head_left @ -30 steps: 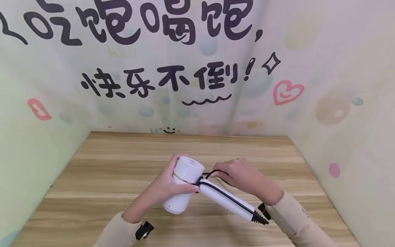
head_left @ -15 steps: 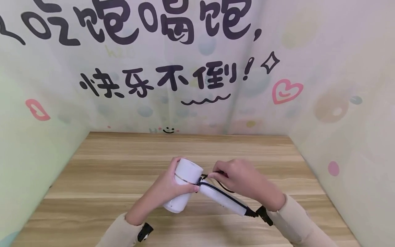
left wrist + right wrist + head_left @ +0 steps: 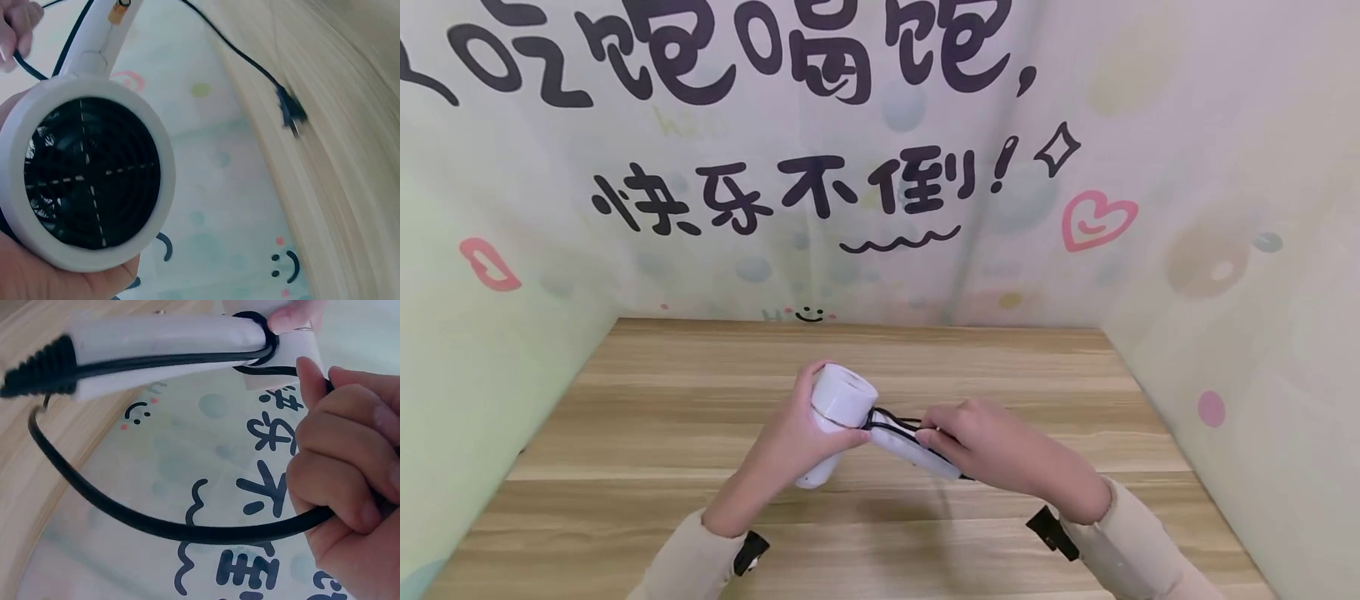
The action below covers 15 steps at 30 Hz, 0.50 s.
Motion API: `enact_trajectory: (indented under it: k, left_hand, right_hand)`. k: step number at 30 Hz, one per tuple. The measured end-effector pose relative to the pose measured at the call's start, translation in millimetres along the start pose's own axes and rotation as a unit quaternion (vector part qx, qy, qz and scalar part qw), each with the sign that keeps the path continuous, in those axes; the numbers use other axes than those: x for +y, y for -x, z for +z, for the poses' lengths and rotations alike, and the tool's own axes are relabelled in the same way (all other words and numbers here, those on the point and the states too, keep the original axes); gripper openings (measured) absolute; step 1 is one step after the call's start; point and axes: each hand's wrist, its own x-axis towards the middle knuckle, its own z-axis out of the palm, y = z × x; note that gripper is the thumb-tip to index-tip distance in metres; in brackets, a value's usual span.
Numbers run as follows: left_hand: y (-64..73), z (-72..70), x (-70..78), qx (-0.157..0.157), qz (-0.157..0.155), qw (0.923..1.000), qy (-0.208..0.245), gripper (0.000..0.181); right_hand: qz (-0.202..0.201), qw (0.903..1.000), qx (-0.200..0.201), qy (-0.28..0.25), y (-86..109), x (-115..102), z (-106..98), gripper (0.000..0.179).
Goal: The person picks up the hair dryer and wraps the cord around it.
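A white hair dryer [image 3: 848, 398] is held above the table, its barrel tilted. My left hand [image 3: 793, 429] grips the barrel, with the thumb across its near side by the handle joint. In the left wrist view the dark round grille [image 3: 94, 175] faces the camera. The black power cord [image 3: 206, 534] runs along the handle [image 3: 162, 340], wraps the joint, and sweeps in a loop to my right hand [image 3: 992, 442], whose curled fingers hold it. From the cord's far end the plug [image 3: 291, 112] dangles, seen in the left wrist view.
The wood-grain tabletop [image 3: 700, 358] lies under both hands. A printed cloth wall [image 3: 880, 283] stands behind it, and pale walls close both sides. Black wrist cameras [image 3: 1052, 533] sit at the sleeves.
The hair dryer and left hand have shifted a little up and left. The right hand has lowered slightly and moved in front of the handle's end, still holding the cord.
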Motion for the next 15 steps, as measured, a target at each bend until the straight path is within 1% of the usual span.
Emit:
enact_trajectory:
  k: [3, 5, 7, 10, 12, 15]
  left_hand:
    - [-2.3, -1.4, -3.8, 0.021, 0.003, 0.9997, -0.009, 0.096]
    - [-3.0, -0.5, -5.4, 0.03, 0.004, 0.9995, -0.008, 0.097]
    - [-3.6, 1.8, -6.2, 0.038, 0.007, 0.9992, -0.006, 0.097]
    - [-3.8, 6.0, -5.5, 0.052, 0.012, 0.9986, 0.001, 0.098]
    - [-4.0, 8.5, -4.7, 0.061, 0.015, 0.998, 0.003, 0.098]
    - [-3.6, 9.8, -2.0, 0.07, 0.02, 0.9973, 0.012, 0.096]
  right_hand:
    - [0.02, 0.9995, -0.018, -0.013, -0.1, -3.2, -1.1, 0.023]
    - [0.033, 0.9987, -0.028, -0.025, -0.9, -6.5, -0.4, 0.021]
    - [0.046, 0.9968, -0.039, -0.051, -2.6, -10.2, 1.4, 0.02]
    - [0.058, 0.9909, -0.053, -0.109, -4.9, -15.5, 6.7, 0.018]
    - [0.058, 0.9862, -0.057, -0.144, -6.4, -18.7, 12.2, 0.018]
    - [0.051, 0.9821, -0.057, -0.172, -7.4, -22.5, 21.8, 0.018]
